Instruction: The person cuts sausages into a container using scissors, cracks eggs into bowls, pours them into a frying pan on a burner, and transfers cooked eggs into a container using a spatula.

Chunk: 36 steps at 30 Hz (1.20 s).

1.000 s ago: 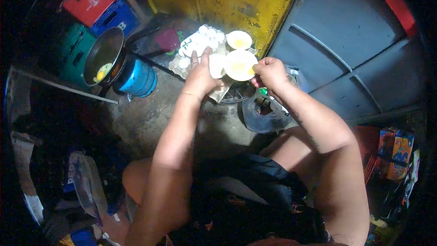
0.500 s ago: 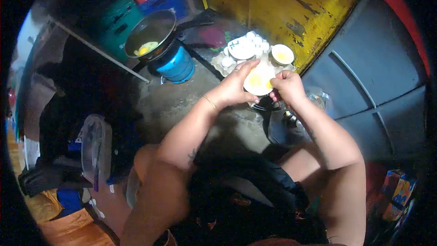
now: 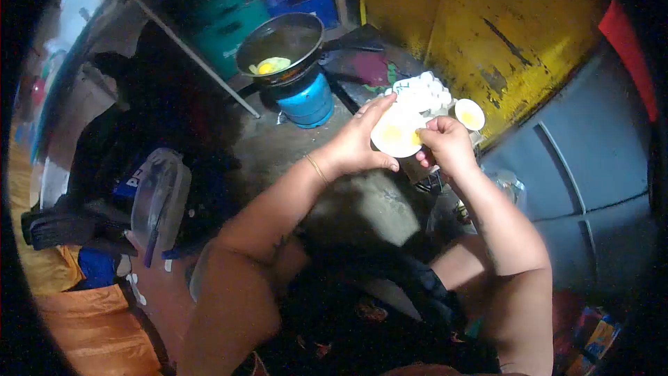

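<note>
My left hand (image 3: 358, 138) grips a white bowl (image 3: 396, 147) from its left side, thumb along the near edge and fingers behind. Yellow, egg-like content shows inside the tilted bowl. At the right rim, my right hand (image 3: 447, 143) is closed, with thumb and forefinger pinched against the bowl and a yellow bit at their tips. Just behind lies a cluster of white eggs (image 3: 435, 90), partly hidden by the bowl. A second small bowl (image 3: 470, 115) with yellow content stands to the right of the eggs.
A frying pan (image 3: 282, 42) with an egg (image 3: 271, 65) in it sits above a blue gas canister (image 3: 306, 103), its dark handle pointing right. Stacked crates (image 3: 303, 3) stand behind. A yellow panel (image 3: 501, 35) and grey drawers (image 3: 550, 160) border the right side.
The view has swung left, so the surroundings appear farther right. Both hands and the bowl have shifted left relative to the eggs, slightly nearer the pan. The grip looks the same.
</note>
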### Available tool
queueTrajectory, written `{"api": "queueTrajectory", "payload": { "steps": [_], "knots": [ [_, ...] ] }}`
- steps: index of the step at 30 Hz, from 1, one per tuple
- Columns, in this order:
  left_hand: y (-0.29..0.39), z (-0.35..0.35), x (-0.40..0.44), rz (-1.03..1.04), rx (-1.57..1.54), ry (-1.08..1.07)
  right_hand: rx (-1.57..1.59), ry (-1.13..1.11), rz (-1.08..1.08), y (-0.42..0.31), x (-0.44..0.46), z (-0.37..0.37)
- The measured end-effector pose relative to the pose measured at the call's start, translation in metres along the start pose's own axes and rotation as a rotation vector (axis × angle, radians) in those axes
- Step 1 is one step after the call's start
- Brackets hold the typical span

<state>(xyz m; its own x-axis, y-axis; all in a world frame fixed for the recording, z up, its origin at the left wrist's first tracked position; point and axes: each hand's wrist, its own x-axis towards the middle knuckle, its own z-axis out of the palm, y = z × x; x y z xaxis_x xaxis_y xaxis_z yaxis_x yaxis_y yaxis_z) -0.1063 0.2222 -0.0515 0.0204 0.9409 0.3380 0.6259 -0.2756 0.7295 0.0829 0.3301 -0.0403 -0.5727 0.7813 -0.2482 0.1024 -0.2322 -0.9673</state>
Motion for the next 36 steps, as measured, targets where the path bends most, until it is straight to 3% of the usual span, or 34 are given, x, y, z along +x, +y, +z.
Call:
{"api": "queueTrajectory", "payload": {
  "steps": [9,15,21,27,31,35,36],
  "knots": [
    [-0.004,-0.012,-0.006,0.060,0.044,0.003,0.047,-0.082,0.040,-0.008,-0.002,0.014],
    [0.010,-0.025,-0.010,-0.139,-0.078,0.096,0.114,-0.167,0.027,-0.011,-0.006,0.015],
    [0.000,-0.076,0.004,-0.158,-0.167,0.192,0.114,-0.212,0.012,-0.005,-0.006,-0.003],
    [-0.051,-0.155,0.036,-0.217,0.265,0.382,-0.075,-0.139,-0.017,0.013,-0.001,-0.036],
    [-0.111,-0.197,0.061,-0.251,0.211,0.413,-0.252,-0.083,-0.092,0.035,0.003,-0.056],
    [-0.142,-0.215,0.081,-0.384,0.408,0.448,-0.286,-0.096,-0.083,0.039,-0.003,-0.061],
    [-0.176,-0.223,0.087,-0.397,0.478,0.460,-0.316,-0.098,-0.086,0.038,-0.005,-0.063]
  ]
}}
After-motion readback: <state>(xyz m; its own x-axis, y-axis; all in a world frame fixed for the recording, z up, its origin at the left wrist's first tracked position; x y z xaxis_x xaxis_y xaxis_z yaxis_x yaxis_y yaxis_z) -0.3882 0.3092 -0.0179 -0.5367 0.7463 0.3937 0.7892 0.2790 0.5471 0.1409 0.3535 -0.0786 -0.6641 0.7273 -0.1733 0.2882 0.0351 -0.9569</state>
